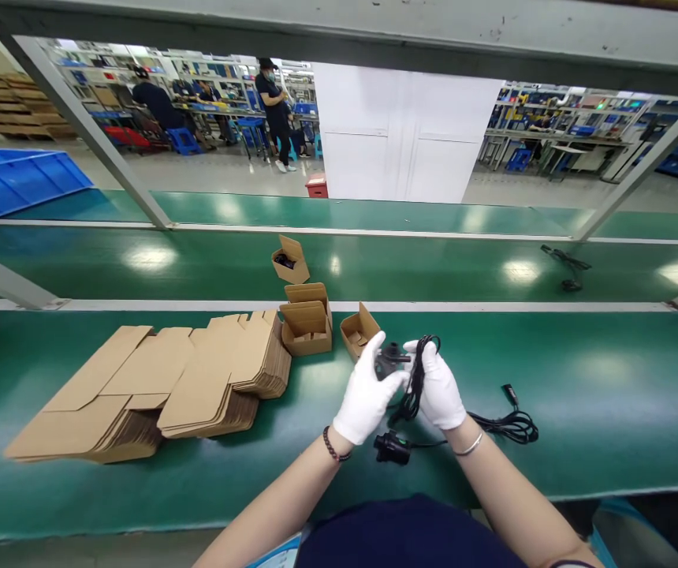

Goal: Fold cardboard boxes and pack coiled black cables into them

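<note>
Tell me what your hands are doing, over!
Left hand on pump. Right hand on coiled cord. Second pump on belt below. Open box just past left hand.

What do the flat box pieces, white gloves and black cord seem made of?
The flat box blanks look like matte brown corrugated cardboard; their stacked edges show layered board. The white gloves seem a soft cotton-like fabric, creasing with the fingers, though the weave is too fine to see. The black cord looks like flexible rubber or plastic sheathing, with a slight sheen where it coils.
</note>
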Demonstrator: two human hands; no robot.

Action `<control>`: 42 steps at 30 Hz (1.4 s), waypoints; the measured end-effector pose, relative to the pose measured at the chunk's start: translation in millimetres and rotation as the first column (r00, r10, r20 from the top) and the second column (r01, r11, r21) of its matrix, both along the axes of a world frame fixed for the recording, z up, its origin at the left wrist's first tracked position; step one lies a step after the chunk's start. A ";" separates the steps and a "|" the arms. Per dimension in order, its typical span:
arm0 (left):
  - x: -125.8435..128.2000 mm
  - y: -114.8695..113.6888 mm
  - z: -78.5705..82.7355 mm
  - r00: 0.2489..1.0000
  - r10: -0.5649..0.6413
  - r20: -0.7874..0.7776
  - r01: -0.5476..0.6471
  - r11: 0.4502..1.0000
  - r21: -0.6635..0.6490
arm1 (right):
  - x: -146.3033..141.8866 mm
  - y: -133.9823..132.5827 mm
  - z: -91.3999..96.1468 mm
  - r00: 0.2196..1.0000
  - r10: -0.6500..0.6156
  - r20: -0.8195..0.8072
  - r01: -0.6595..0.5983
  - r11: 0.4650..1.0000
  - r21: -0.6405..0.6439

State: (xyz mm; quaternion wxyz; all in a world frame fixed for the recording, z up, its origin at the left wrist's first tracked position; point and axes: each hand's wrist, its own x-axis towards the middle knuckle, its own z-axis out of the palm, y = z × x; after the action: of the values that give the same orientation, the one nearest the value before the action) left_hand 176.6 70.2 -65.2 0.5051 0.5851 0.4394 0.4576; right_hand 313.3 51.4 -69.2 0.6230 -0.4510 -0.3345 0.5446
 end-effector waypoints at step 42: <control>-2.4 -30.6 5.9 0.986 0.041 0.160 -0.067 0.984 0.166 | -38.9 -21.9 -2.0 0.959 -0.047 0.281 -0.021 0.972 0.235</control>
State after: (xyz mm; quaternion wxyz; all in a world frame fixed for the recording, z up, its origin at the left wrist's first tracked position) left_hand 174.1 39.7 -59.4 0.4733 0.5765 0.3735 0.5515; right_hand 274.3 29.5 -71.2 0.6212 -0.4497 -0.4796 0.4265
